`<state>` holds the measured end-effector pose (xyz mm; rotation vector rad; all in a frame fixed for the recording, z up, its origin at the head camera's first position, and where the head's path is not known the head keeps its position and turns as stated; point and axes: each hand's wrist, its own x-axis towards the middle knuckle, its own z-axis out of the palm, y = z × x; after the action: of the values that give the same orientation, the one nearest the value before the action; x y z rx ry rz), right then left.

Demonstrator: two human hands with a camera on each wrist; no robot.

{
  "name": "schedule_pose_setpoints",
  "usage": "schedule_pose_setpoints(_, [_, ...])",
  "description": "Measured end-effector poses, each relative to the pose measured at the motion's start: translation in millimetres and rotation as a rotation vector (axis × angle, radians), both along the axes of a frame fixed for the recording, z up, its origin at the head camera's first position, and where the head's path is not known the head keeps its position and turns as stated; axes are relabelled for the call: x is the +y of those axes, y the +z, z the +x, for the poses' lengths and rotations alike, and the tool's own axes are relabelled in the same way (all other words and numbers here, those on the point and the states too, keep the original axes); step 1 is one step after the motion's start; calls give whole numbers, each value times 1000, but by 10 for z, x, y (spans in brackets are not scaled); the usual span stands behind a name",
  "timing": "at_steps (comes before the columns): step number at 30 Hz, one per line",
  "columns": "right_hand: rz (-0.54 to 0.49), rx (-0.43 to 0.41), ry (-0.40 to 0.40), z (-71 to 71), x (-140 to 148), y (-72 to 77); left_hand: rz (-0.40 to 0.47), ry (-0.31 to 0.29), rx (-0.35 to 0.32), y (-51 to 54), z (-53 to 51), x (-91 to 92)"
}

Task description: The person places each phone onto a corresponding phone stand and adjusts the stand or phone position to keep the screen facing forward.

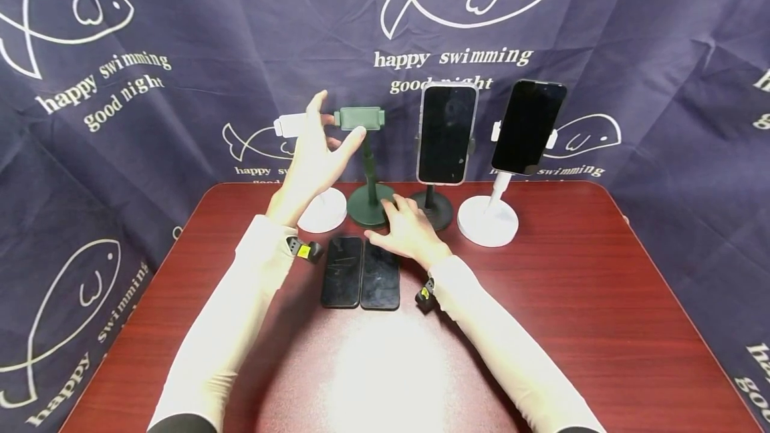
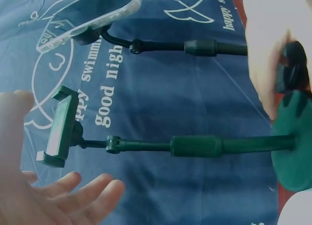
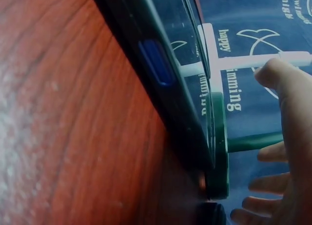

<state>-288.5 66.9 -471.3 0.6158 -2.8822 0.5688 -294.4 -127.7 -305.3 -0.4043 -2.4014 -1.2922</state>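
A green phone stand (image 1: 361, 118) stands upright at the back of the table, its clamp holding no phone. My left hand (image 1: 313, 159) is raised beside that clamp with thumb and fingers spread; in the left wrist view a gap shows between the fingers and the green clamp (image 2: 61, 127). Low down, my right hand (image 1: 412, 229) hovers by the green round base (image 3: 221, 176), its fingers apart and holding nothing. Whether a fingertip touches the base I cannot tell. Two dark phones (image 1: 342, 272) lie side by side flat on the table, just in front of the stand.
Left of the green stand is a white stand (image 1: 323, 211), partly hidden by my left hand. To the right, a black stand (image 1: 441, 209) and another white stand (image 1: 488, 222) each carry a phone. A blue fish-print cloth (image 1: 325, 32) hangs behind the red-brown table (image 1: 577, 326).
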Motion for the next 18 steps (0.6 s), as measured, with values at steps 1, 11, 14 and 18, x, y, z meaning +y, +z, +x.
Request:
schedule_pose_setpoints(1, [-1,-5,-5,-2,-5,-2,20,-5,15,9,-7,10])
schedule_pose_setpoints(11, [-54,-42,-32,-2,-43,-13,75,14,76,68,-48,57])
schedule_pose_setpoints(14, [-38,2,-25,-18,-51,-23,50,4,93,45,-66,57])
schedule_pose_setpoints(18, [-30,90,15,-66,-62,-37,22,3,128,15,-75,56])
